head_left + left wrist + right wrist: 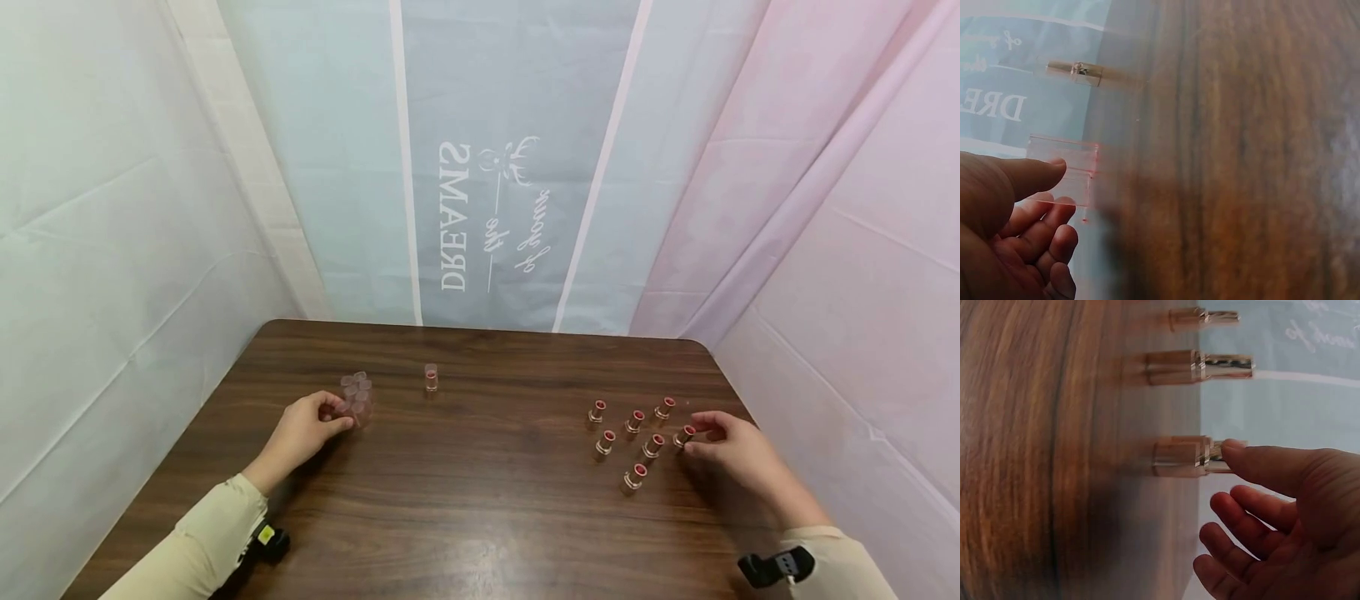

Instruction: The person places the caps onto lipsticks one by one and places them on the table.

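At the left of the table stands a tight cluster of clear caps (358,392). My left hand (303,429) holds a clear cap (1063,187) at its near side between thumb and fingers. On the right stand several uncapped gold lipsticks (652,447) with red tops, upright and apart. My right hand (731,450) is at the rightmost lipstick (684,436). Its thumb (1241,456) overlaps the upper part of that tube in the right wrist view, while the other fingers lie below with a gap. One lipstick under a clear cap (431,379) stands alone at the back.
The brown wooden table (480,500) has rounded back corners. A printed cloth (517,100) hangs behind it, and pale cloth walls (120,250) close in both sides. Black cameras (776,567) sit on both wrists.
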Motion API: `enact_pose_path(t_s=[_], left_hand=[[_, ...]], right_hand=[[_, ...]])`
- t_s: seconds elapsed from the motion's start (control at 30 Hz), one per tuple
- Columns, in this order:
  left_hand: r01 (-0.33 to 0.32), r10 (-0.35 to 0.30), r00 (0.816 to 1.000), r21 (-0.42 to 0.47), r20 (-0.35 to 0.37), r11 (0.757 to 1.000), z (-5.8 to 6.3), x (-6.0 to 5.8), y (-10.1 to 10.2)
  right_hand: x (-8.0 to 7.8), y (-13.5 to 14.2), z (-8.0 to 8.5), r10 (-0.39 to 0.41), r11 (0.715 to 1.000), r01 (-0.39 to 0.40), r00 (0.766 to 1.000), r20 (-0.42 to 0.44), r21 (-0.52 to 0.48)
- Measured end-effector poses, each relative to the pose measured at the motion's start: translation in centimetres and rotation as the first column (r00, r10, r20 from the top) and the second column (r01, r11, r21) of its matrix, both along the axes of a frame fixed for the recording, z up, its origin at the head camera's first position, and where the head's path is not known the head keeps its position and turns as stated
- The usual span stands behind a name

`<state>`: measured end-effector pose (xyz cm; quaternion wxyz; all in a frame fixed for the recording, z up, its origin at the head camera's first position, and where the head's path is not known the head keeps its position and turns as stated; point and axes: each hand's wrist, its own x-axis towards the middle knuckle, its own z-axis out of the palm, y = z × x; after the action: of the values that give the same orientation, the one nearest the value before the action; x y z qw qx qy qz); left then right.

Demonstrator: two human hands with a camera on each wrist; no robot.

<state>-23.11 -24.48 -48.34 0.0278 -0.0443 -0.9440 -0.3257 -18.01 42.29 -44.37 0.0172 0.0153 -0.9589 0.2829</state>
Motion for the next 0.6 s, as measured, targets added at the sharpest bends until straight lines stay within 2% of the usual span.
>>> enact_pose_path(t_s=[0.17, 0.3, 0.47, 0.6], left_hand=[[0.012, -0.012, 1.000, -0.001, -0.025, 1.000, 0.8, 0.3, -0.2], [0.026, -0.026, 0.998, -0.003, -0.051, 1.000, 2.0, 0.7, -0.2], [0.047, -0.045, 0.996, 0.022, -0.077, 0.999, 3.5, 1.1, 0.1], [0.055, -0.052, 0.995, 0.033, -0.090, 0.998, 4.4, 1.4, 0.3]], right_hand=[[-0.7, 0.6, -1.3, 0.007, 1.000, -0.007, 0.999, 0.050, -0.006], [-0.9, 1.0, -2.0, 0.001, 0.999, -0.004, 0.997, 0.074, 0.044], [-1.1, 1.1, -2.6, -0.029, 0.994, 0.023, 0.998, 0.056, 0.106], [-1.2, 0.7, -2.8, -0.032, 0.993, 0.028, 0.999, 0.035, 0.117]])
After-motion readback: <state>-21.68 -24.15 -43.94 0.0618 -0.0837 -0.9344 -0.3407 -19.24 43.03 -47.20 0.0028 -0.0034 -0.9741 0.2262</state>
